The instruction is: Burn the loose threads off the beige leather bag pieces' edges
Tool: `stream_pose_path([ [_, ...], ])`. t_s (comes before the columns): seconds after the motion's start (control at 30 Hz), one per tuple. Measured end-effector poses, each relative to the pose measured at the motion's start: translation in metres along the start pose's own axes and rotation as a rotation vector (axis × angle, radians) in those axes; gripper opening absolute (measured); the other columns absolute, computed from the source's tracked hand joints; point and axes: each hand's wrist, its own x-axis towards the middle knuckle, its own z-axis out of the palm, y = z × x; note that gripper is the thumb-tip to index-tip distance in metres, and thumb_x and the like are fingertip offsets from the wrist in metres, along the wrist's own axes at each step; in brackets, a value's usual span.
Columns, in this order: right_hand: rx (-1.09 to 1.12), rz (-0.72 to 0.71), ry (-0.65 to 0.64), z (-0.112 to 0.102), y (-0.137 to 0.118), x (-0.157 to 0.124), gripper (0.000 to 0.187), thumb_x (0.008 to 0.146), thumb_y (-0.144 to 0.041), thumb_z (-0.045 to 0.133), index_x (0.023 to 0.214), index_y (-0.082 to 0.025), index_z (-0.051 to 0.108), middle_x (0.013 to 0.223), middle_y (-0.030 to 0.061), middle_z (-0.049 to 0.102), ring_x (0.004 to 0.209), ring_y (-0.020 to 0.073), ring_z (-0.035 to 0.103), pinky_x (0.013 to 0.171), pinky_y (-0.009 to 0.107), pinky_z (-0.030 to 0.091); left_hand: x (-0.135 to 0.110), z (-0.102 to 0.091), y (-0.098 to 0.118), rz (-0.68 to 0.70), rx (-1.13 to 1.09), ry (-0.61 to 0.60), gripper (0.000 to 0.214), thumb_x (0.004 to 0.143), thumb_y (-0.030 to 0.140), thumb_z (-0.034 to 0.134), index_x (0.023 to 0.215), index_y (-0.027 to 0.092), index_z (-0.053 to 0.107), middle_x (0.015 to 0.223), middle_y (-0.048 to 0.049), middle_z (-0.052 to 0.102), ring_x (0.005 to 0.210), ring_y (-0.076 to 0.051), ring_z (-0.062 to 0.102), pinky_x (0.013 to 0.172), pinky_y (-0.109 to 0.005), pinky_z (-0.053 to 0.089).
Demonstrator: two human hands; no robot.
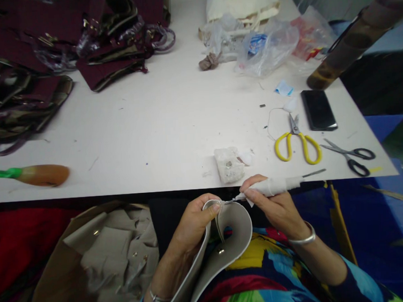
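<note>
My left hand (193, 221) pinches the edge of a curled light-grey leather-like piece (239, 252), which has a small metal fitting on its face. My right hand (275, 205) grips a tool with a white-wrapped handle (279, 186). A thin dark metal rod sticks out of its right end. The tool's other tip touches or nearly touches the top edge of the grey piece, close to my left thumb. Just beyond my hands, at the table's front edge, lies a clear, lumpy block (229, 164).
Yellow-handled snips (297, 143), black scissors (352, 154), a phone (319, 110) and a tall bottle (351, 39) are on the right. An orange bottle with a green nozzle (42, 175) lies left. Maroon bags (112, 70) fill the back left. A carton (48, 285) holds grey pieces.
</note>
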Motion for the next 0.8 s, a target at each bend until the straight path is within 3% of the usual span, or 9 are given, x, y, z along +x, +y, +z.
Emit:
stream_pose_path([
  [0.57,-0.045,-0.029,-0.099,0.005,0.005,0.001,0.012,0.103,-0.03,0.062,0.099,-0.021,0.069,0.089,0.0017,0.069,0.082,0.0161,0.065,0.077,0.03,0.053,-0.002,0.007,-0.005,0.027,-0.022,0.028,0.047,0.063,0.049,0.091,0.082,0.016,0.064,0.065,0.0014,0.061,0.058,-0.012,0.052,0.059,-0.024,0.04],
  [0.63,-0.111,-0.114,-0.176,0.002,0.002,0.0,0.011,0.103,-0.028,0.062,0.098,-0.021,0.068,0.09,0.0029,0.069,0.083,0.0166,0.064,0.077,0.031,0.052,-0.003,0.007,-0.006,0.043,-0.026,0.022,0.044,0.064,0.047,0.09,0.082,0.016,0.065,0.065,0.001,0.061,0.059,-0.012,0.052,0.06,-0.024,0.04],
  [0.8,-0.4,-0.52,-0.428,-0.009,-0.012,-0.005,0.003,0.101,-0.02,0.065,0.101,-0.019,0.068,0.087,0.0051,0.071,0.079,0.0185,0.061,0.074,0.036,0.049,-0.004,0.006,-0.009,0.039,-0.065,-0.031,0.043,0.064,0.044,0.091,0.081,0.015,0.064,0.066,0.0002,0.062,0.06,-0.012,0.052,0.06,-0.024,0.04],
])
